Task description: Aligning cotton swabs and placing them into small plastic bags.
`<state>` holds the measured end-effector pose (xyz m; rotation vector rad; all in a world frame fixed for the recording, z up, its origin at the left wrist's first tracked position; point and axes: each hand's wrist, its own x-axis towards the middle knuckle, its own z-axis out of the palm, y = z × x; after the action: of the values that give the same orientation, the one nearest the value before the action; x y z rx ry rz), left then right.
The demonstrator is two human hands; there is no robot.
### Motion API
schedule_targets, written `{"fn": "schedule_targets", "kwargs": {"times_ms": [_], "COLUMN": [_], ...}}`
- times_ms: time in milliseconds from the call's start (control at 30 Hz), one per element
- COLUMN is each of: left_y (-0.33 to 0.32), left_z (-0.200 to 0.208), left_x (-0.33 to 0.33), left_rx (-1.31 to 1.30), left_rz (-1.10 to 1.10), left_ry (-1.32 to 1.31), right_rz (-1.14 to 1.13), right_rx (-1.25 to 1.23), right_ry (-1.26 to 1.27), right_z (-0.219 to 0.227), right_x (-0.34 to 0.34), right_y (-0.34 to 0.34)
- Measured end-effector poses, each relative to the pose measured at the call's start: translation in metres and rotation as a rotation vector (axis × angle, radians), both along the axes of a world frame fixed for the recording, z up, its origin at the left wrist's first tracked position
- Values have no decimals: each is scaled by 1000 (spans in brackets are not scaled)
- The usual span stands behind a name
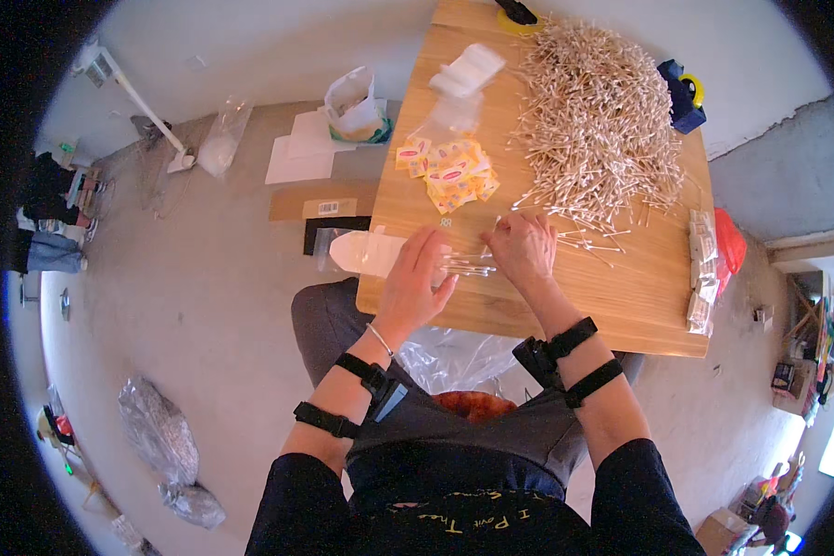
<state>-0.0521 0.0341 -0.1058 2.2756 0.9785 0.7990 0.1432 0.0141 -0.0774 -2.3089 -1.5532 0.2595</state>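
Black shirt (454,482) nearest — cotton swabs (471,270) lie between both hands (419,276) (525,250).

Upper right of frame centre, a swab heap (602,120) lies on the counter (621,310), cards (452,174) left of it; a swab bunch (470,270) near centre.

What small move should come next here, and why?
Perhaps the right hand should nudge the small group of cotton swabs closer together: they lie roughly side by side between it and the left hand, with small gaps showing.
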Motion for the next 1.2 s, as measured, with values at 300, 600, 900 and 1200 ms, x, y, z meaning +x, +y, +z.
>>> {"fn": "schedule_targets", "kwargs": {"times_ms": [300,600,900,1200], "left_y": [4,4,9,11], "left_z": [-3,-3,-18,-16], "left_x": [0,2,-9,-11], "left_rx": [147,34,-310,-223], "left_rz": [-13,25,239,217], "left_ry": [85,-24,-623,-451], "right_rz": [-10,414,322,273], "right_rx": [-82,59,144,197], "right_ry": [92,23,194,63], "right_z": [-18,-17,-15,-26], "right_x": [-15,-15,-4,-16], "right_y": [-1,11,-22,-22]}}
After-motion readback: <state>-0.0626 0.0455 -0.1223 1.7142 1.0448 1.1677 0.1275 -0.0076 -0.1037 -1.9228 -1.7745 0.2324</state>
